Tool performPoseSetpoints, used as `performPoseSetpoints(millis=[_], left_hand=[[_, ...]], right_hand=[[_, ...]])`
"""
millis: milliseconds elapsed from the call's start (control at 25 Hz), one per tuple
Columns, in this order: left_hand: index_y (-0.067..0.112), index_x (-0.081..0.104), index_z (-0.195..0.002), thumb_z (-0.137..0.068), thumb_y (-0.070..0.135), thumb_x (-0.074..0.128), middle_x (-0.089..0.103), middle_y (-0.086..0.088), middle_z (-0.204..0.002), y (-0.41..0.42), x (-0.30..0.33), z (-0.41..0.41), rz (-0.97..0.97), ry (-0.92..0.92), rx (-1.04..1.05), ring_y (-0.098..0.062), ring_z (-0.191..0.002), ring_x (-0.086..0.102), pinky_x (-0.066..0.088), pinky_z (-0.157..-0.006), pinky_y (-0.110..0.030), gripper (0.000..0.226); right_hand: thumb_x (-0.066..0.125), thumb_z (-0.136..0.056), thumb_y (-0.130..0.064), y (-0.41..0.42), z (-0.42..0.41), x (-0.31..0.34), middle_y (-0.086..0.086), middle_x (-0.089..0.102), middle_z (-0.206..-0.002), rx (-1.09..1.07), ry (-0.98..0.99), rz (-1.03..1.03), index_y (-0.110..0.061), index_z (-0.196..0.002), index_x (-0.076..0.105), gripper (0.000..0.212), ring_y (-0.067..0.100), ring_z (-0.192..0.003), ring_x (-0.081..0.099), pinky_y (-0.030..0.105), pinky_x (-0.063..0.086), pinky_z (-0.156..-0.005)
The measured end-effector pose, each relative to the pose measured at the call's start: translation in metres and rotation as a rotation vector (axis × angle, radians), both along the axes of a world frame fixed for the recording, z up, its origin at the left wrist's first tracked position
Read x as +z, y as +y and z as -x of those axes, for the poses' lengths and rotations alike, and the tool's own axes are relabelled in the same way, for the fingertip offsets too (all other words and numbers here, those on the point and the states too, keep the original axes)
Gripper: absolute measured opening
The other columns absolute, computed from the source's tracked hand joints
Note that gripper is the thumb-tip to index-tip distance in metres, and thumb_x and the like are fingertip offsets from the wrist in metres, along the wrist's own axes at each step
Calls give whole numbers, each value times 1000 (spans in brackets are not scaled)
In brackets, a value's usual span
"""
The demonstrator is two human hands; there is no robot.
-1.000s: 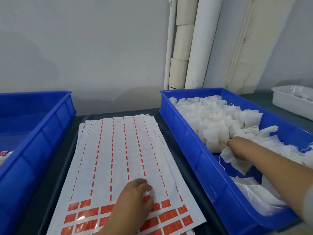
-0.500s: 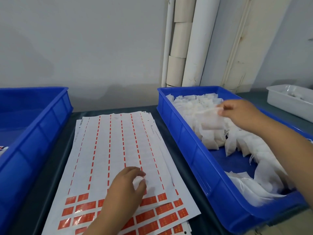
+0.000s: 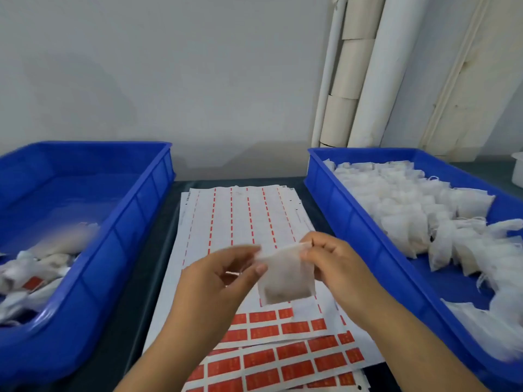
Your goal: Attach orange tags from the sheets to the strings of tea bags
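I saw the dark worktop [image 3: 158, 222] carrying 2 blue bins with a stack of paper between them. The right bin [image 3: 365, 230] held a heap of white tea bags [image 3: 402, 210], loose strings tangled among them near its near end. The left bin [image 3: 93, 267] held a few finished bags [image 3: 31, 281] in its near corner, at least 1 showing an orange tag. Between the bins lay the tag sheets [image 3: 240, 216], fanned slightly, their far rows stripped to thin orange dashes and their near rows filled with orange tags [image 3: 271, 357]. Above the sheets, both of my hands were raised with 1 tea bag [image 3: 285, 278] held between them, clear of the paper. My right hand [image 3: 336, 264] pinched the bag's upper right corner with thumb and fingers. My left hand [image 3: 220, 281] pinched its upper left edge, thumb against fingertips; whether that hand also held a tag or the string, I could not tell through the blur.
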State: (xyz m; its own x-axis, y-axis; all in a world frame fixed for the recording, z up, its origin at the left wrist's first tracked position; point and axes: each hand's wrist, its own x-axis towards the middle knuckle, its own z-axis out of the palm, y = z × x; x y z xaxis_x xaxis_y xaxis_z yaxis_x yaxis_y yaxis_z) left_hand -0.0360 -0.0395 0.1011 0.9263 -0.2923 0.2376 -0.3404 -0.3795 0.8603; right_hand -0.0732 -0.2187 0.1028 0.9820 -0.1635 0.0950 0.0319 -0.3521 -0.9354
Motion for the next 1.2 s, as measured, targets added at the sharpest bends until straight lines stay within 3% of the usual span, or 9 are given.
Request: performPoseSetpoints(millis=[120,240,400,560,680,760,920,1080,1200], left_hand=[[44,68,-88,-75,42,62,59,35,-66,14,-15,-6,-135,-10,73,7,-73,61,42,-60,-4,15],[39,68,-100,-80,40,63,57,32,-72,17,-28,-13,-267,41,-1,6,-69,60,46,-61,-4,21],[36,68,-107,-88,36,59,53,27,-77,10,-43,-19,-446,56,-90,4,-72,55,40,-61,-4,21],[45,55,-81,-90,36,56,53,27,-76,7,-48,-21,-360,63,-54,1,-74,55,38,-59,-5,13],[44,61,-85,-88,36,59,52,30,-71,5,-49,-22,-341,10,-35,5,-71,54,38,-57,-4,10],[40,68,-92,-87,34,61,50,31,-68,7,-50,-24,-344,-39,1,6,-69,54,38,-59,-3,11],[39,64,-97,-90,34,55,46,32,-74,13,-48,-25,-387,-162,53,7,-73,51,37,-63,-2,12],[40,54,-97,-93,29,49,43,28,-88,13,-45,-25,-404,-285,125,3,-78,48,33,-66,0,12],[40,50,-92,-90,29,50,47,26,-88,19,-40,-34,-334,-324,250,2,-77,48,34,-70,-6,11]], right_hand=[[48,-91,-17,4,-6,-22,-13,54,-63,-52,55,8,-26,-63,53,30,9,-73,53,18,43,-60],[51,-91,-16,6,-14,-39,-21,58,-65,-99,113,29,-24,-68,54,25,8,-73,55,5,41,-47],[51,-92,-14,8,-22,-54,-27,60,-71,-135,171,41,-22,-73,58,22,9,-76,57,2,39,-44],[62,-87,-16,11,-21,-61,-29,58,-99,-18,82,94,-41,-93,59,25,0,-96,55,2,43,-57],[70,-80,-36,25,-21,-62,-38,53,-107,130,-13,308,-58,-89,56,28,-12,-105,49,3,37,-77],[69,-79,-45,34,-25,-61,-36,56,-95,82,-32,341,-55,-80,56,17,-9,-97,53,4,35,-78],[69,-81,-38,31,-28,-64,-37,58,-80,5,-102,299,-50,-68,57,20,-16,-93,50,1,38,-69],[69,-81,-30,25,-26,-73,-37,58,-81,-76,-54,239,-37,-72,58,15,-15,-88,53,4,41,-69],[64,-86,-26,22,-24,-78,-27,64,-80,-92,28,170,-32,-80,57,11,-5,-75,61,8,48,-56]])
